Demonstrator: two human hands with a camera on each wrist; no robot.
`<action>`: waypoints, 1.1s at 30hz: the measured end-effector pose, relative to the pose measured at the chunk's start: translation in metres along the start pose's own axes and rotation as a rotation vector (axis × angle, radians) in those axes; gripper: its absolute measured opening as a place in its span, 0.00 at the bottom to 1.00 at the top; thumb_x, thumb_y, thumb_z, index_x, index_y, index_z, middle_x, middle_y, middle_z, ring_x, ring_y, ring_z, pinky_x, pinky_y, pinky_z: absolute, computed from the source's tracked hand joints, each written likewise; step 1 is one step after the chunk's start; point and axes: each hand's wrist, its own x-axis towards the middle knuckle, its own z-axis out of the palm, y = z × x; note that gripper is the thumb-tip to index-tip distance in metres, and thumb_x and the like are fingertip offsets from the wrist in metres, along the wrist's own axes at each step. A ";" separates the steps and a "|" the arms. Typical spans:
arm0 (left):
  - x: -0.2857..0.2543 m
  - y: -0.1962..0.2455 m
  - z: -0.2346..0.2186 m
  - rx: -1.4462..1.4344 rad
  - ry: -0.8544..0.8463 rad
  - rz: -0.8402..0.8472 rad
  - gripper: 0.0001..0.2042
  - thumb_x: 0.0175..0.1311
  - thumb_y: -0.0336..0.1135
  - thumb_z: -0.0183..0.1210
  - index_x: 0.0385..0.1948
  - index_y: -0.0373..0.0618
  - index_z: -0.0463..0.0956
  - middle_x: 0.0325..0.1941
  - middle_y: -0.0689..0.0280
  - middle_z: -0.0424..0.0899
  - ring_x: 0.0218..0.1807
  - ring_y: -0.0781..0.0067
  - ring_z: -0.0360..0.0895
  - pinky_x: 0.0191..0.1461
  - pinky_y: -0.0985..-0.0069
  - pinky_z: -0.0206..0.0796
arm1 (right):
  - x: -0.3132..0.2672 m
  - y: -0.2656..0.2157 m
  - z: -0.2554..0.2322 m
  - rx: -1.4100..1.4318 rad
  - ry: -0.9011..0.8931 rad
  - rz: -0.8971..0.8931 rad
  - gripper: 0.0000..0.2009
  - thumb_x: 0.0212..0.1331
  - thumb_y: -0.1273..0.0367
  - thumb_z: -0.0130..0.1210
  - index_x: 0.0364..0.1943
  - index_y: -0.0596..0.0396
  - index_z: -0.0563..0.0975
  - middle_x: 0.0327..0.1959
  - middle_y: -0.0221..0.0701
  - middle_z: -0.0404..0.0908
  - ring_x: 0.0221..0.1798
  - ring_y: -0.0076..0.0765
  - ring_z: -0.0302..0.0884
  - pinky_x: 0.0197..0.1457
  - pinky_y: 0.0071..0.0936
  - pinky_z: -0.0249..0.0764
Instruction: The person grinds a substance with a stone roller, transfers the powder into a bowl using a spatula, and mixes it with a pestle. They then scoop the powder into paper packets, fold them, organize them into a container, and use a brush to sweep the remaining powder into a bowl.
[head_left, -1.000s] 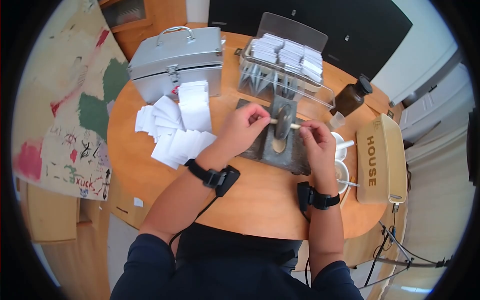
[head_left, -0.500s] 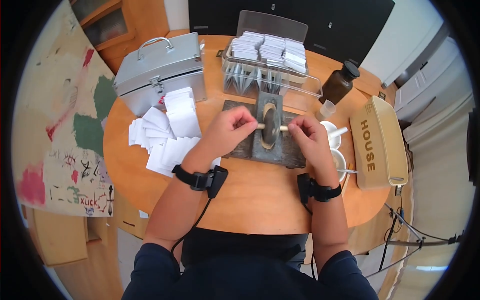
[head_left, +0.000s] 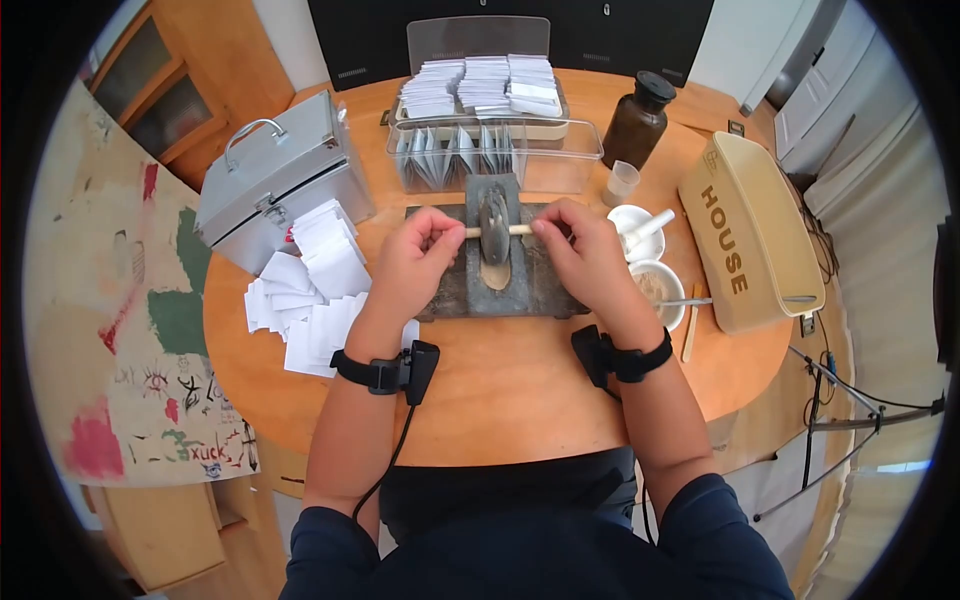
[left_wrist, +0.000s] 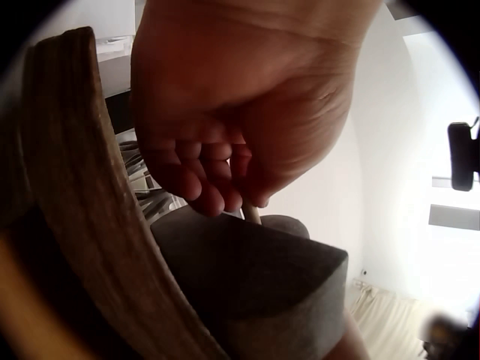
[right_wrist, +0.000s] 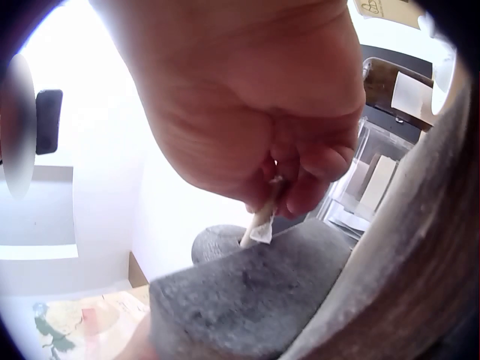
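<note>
A stone grinding wheel [head_left: 494, 222] stands upright in the long groove of a grey stone trough [head_left: 487, 299], which sits on a dark wooden board [head_left: 442, 292] near the middle of the table [head_left: 500, 400]. A pale wooden axle [head_left: 520, 230] runs through the wheel. The left hand [head_left: 418, 252] pinches its left end between thumb and curled fingers; the right hand [head_left: 588, 255] pinches the right end likewise. Both axle tips are hidden in the fingers, and the wheel covers part of the groove. In the left wrist view the trough's end hides most of the wheel; in the right wrist view a whitish scrap [right_wrist: 261, 232] by the axle is hard to make out. The right forearm partly covers the nearer white bowl [head_left: 650, 283], at right; its pale contents are unclear. The brown bottle [head_left: 635, 125], far right, is too dark to see into.
</note>
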 end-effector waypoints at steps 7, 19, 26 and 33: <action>-0.004 0.004 -0.008 -0.021 -0.159 -0.004 0.05 0.68 0.31 0.59 0.35 0.41 0.76 0.27 0.75 0.77 0.29 0.87 0.72 0.34 0.86 0.66 | 0.002 -0.001 -0.002 0.020 -0.061 -0.013 0.07 0.60 0.70 0.59 0.34 0.60 0.79 0.26 0.40 0.79 0.29 0.44 0.77 0.34 0.34 0.72; 0.003 0.006 0.001 -0.007 0.013 -0.013 0.05 0.70 0.31 0.58 0.34 0.42 0.75 0.26 0.72 0.77 0.28 0.85 0.73 0.34 0.85 0.66 | 0.004 0.003 0.000 -0.100 0.000 -0.077 0.07 0.59 0.70 0.59 0.32 0.61 0.79 0.29 0.44 0.81 0.33 0.51 0.79 0.37 0.39 0.74; -0.014 0.029 0.002 0.111 -0.028 -0.047 0.06 0.68 0.31 0.59 0.32 0.40 0.75 0.23 0.74 0.76 0.26 0.86 0.72 0.31 0.84 0.64 | -0.005 -0.018 -0.022 -0.092 -0.158 0.001 0.07 0.59 0.69 0.59 0.32 0.60 0.79 0.30 0.46 0.82 0.35 0.55 0.79 0.38 0.41 0.74; 0.008 0.023 0.006 0.207 0.107 -0.055 0.04 0.68 0.30 0.59 0.34 0.41 0.76 0.25 0.73 0.76 0.27 0.86 0.72 0.32 0.85 0.66 | 0.011 -0.006 -0.001 -0.243 0.049 -0.111 0.07 0.60 0.69 0.58 0.32 0.60 0.79 0.31 0.47 0.82 0.37 0.56 0.79 0.40 0.43 0.74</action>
